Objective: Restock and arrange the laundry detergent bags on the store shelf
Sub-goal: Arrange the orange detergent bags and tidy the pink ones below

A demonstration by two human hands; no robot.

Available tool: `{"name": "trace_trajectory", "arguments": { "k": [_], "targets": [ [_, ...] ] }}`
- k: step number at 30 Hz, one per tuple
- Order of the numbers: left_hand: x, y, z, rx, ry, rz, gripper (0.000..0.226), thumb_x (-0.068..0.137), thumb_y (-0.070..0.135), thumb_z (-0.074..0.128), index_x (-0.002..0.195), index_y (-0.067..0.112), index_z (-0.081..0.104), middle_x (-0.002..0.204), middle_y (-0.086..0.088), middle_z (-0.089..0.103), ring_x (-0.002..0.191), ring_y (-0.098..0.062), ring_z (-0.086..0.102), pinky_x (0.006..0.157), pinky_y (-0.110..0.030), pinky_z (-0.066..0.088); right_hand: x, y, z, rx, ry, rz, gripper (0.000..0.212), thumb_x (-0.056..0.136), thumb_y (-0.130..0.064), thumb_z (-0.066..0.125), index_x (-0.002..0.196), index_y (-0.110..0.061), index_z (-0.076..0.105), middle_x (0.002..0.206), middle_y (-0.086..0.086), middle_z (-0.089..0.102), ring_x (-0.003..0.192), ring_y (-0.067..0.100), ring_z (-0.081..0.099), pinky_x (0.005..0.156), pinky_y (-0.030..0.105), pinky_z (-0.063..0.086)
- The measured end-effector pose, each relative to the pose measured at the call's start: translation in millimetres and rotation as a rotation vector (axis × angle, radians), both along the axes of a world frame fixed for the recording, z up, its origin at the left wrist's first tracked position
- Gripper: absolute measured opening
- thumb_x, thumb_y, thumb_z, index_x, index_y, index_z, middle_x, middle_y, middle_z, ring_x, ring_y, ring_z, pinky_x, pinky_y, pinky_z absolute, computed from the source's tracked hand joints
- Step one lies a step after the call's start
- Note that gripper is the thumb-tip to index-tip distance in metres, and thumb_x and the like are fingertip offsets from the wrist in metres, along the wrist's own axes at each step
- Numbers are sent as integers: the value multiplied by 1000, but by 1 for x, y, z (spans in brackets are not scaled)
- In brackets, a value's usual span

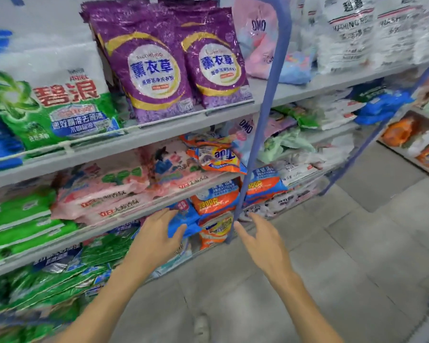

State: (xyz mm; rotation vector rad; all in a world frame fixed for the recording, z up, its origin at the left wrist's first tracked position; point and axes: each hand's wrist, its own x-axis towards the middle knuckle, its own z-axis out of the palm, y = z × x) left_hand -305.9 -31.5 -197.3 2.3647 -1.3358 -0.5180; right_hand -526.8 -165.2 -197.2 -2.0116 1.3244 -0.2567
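1. The left hand [159, 235] is spread open at a blue detergent bag [187, 219] low on the shelving [97, 231]; contact cannot be told.
2. The right hand [259, 233] is held open, empty, beside the blue post [270, 95].

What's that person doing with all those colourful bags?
Someone is tidying laundry detergent bags on a store shelf. Both bare hands reach toward a low shelf. The left hand is open, with its fingers at a blue bag lying there, though it has no grip on it yet. The right hand is open and empty, close to the blue shelf post. Higher up, purple bags stand upright.
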Motion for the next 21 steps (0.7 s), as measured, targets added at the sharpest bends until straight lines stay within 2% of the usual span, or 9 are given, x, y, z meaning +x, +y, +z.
{"name": "trace_trajectory", "arguments": {
  "k": [6,9,11,12,14,15,17,19,21],
  "targets": [
    [18,-58,-7,-49,43,150,52,101,41,57,145,14,52,144,-5,58,130,-24,54,104,-36,43,40,-76,-16,0,-1,95,62,99,-60,51,149,-23,48,149,-3,54,137,19,50,105,38,44],
    [27,-94,-10,-76,88,197,55,101,40,56,149,14,49,150,-7,54,135,-26,51,109,-37,40,54,-108,-19,36,-29,88,60,98,-60,53,145,-21,53,142,-1,59,128,22,56,102,42,47],
    [32,-119,-14,-58,113,232,55,102,40,55,149,13,48,146,-12,57,132,-30,54,109,-40,42,63,-130,-22,65,-67,65,59,96,-62,55,139,-21,57,135,2,64,122,24,59,100,45,50],
    [33,-130,-15,-46,128,258,54,102,40,54,148,12,49,137,-15,63,123,-32,61,103,-40,46,67,-140,-23,87,-92,51,59,96,-61,56,138,-21,58,135,2,64,124,24,59,102,46,50],
    [36,-150,-15,-43,151,313,51,103,42,51,144,13,52,114,-18,72,97,-32,70,82,-34,48,75,-159,-24,132,-154,40,55,97,-56,60,140,-22,59,136,-1,64,127,20,57,105,42,48],
    [38,-160,-16,-54,169,340,49,103,42,51,144,15,51,115,-18,72,95,-32,70,77,-31,46,80,-169,-25,141,-175,49,54,98,-53,60,141,-22,58,138,-2,63,128,18,57,105,37,46],
    [42,-179,-18,-97,204,392,50,104,42,49,147,16,49,134,-15,65,115,-31,65,88,-32,45,91,-188,-27,143,-212,65,53,99,-50,60,143,-22,57,141,-5,61,131,14,55,103,30,43],
    [44,-193,-23,-147,219,439,51,104,42,49,148,17,48,145,-11,57,129,-30,55,98,-33,42,102,-203,-31,160,-244,90,52,99,-50,59,144,-24,56,144,-9,59,132,11,54,104,29,43],
    [42,-202,-31,-195,240,489,48,104,43,48,145,18,51,141,-8,60,120,-24,59,89,-29,43,111,-214,-37,167,-260,124,52,99,-51,58,145,-27,54,146,-11,57,133,11,52,109,34,43]
  ]
}}
